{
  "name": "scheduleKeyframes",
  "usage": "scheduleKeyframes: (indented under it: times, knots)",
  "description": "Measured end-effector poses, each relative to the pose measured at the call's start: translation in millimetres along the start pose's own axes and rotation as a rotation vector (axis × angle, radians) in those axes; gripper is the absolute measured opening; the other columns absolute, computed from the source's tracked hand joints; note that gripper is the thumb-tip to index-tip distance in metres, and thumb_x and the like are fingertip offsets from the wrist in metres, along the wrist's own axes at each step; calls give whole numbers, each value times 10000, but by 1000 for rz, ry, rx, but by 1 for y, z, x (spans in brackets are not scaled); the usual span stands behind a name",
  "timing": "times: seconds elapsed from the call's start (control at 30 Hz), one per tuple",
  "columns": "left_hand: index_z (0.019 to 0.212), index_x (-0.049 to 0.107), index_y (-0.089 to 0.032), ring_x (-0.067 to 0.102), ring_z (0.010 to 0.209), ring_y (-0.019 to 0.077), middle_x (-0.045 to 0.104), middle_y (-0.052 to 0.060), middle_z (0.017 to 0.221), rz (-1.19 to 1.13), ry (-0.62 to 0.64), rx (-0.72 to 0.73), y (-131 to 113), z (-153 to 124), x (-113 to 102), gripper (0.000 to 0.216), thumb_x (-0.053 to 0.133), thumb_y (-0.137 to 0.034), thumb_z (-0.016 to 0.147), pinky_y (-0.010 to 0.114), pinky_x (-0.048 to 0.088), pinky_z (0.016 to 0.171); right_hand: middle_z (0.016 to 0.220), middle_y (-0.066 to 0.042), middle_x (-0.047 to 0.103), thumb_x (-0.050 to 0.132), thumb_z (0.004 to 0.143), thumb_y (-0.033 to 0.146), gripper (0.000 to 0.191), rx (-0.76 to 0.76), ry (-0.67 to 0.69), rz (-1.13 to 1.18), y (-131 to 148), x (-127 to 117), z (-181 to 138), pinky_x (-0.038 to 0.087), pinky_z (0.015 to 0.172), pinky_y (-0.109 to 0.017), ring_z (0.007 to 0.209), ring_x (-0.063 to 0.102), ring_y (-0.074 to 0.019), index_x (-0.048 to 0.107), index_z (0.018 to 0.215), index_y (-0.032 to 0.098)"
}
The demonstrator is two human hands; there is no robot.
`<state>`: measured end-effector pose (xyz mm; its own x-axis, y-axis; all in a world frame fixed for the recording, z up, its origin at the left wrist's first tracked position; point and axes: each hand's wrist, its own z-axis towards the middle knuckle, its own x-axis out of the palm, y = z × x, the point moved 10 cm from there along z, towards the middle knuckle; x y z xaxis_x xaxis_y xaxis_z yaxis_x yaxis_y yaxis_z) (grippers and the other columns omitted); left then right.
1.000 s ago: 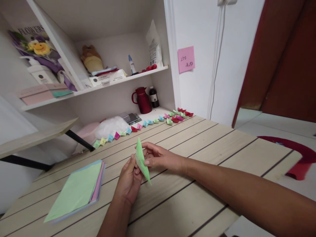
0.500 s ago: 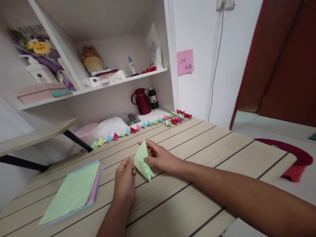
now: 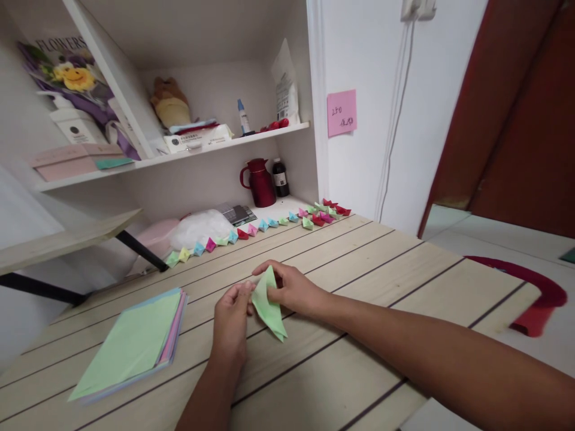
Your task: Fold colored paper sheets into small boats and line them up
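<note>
A folded light green paper [image 3: 269,308] with pointed ends is held just above the wooden table [image 3: 359,269], its lower tip near the surface. My left hand [image 3: 231,323] pinches its left edge with thumb and fingers. From the right, my right hand [image 3: 291,288] grips its upper part, fingers closed on the paper. To the left on the table lies a stack of coloured paper sheets [image 3: 135,341] with a green sheet on top.
A row of several small folded paper pieces [image 3: 260,226] in mixed colours runs along the table's far edge. Behind it stand a red jug [image 3: 260,182], a dark bottle [image 3: 281,178] and a white plastic bag [image 3: 202,228]. Shelves above hold boxes and bottles. A pink note [image 3: 341,112] hangs on the wall.
The green paper has turned from edge-on to a flatter face and come down closer to the table. Both hands lowered with it and kept their grip.
</note>
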<state>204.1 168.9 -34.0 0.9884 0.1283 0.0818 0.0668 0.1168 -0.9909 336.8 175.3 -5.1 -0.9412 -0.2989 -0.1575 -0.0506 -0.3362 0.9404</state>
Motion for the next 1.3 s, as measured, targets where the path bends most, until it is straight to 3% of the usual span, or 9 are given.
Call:
scheduleKeyframes:
  times: [0.13, 0.33, 0.47, 0.7, 0.93, 1.13, 1.3]
  knots:
    - [799, 646, -154, 488, 552, 96, 549, -41, 601, 253, 120, 64, -5, -2, 17, 230, 647, -380, 757, 207, 397, 556, 688, 57, 542, 573, 679, 98, 377, -12, -58, -220, -2, -11, 2, 368, 564, -200, 607, 469, -107, 574, 1040, 204]
    - [1010, 638, -176, 579, 661, 154, 612, 4, 744, 352, 217, 113, -4, -3, 29, 305, 604, -361, 770, 278, 477, 653, 675, 61, 542, 601, 679, 93, 481, -97, -76, -590, -1, -21, 6, 335, 596, -208, 630, 484, -126, 539, 1127, 255]
    - [1072, 621, -177, 585, 720, 175, 621, 21, 778, 393, 221, 120, -9, -7, 27, 335, 560, -383, 814, 302, 480, 706, 670, 64, 553, 645, 666, 138, 484, -57, -21, -574, -12, -15, 6, 318, 559, -200, 609, 488, -128, 516, 1117, 255]
    - [1141, 582, -192, 613, 840, 182, 651, 51, 934, 312, 199, 76, -7, -12, 21, 350, 464, -190, 812, 314, 476, 795, 648, 68, 503, 569, 694, 139, 206, -113, -99, -513, 2, -14, 2, 343, 568, -203, 593, 479, -118, 502, 871, 220]
    - [1039, 653, -199, 615, 947, 205, 687, 68, 996, 264, 139, 67, -7, -10, 9, 399, 486, -72, 699, 297, 470, 800, 655, 73, 515, 632, 683, 177, 274, -88, 54, -590, -9, 1, 1, 317, 551, -200, 586, 476, -114, 509, 922, 229]
    - [1131, 604, -199, 627, 847, 189, 671, 60, 936, 424, 172, 122, -9, -14, 9, 405, 495, -115, 750, 311, 470, 792, 676, 46, 534, 619, 682, 178, 155, -28, 21, -650, -17, -10, 3, 308, 574, -214, 619, 467, -122, 499, 777, 207]
    - [1216, 523, -188, 619, 891, 224, 654, 88, 977, 587, 167, 231, -16, -22, 15, 399, 498, -360, 857, 362, 460, 825, 691, 25, 550, 601, 732, 225, 106, 35, -58, -752, -20, -14, 5, 276, 591, -234, 648, 475, -140, 506, 777, 207]
